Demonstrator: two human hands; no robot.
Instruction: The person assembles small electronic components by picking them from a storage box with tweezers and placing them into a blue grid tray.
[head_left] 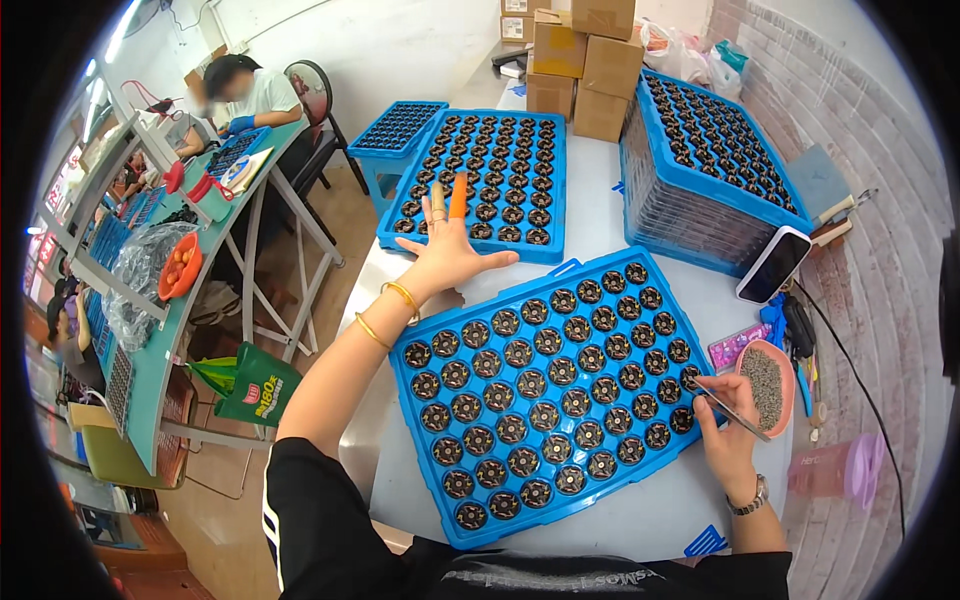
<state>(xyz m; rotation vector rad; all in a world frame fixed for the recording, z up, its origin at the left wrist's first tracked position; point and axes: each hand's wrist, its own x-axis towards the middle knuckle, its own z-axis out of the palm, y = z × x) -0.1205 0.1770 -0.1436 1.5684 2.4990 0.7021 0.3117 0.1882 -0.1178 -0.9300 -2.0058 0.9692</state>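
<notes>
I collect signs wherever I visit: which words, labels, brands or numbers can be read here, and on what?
I don't copy out wording, but print shows here:
Green bag: large, bright lettering.
Black shirt: pale lettering, partly faint.
Pink cup: pale, small lettering.
Cardboard box at the back: labels too small to read.

Passable above the middle of the near tray [487,418]; blocked at right by bowl [787,385] and phone [774,266], farther back by stacked trays [685,225] and cardboard boxes [610,68].

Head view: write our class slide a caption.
Right hand holds a slim metal tool at a blue tray of round parts; left hand spread at another tray.
</notes>
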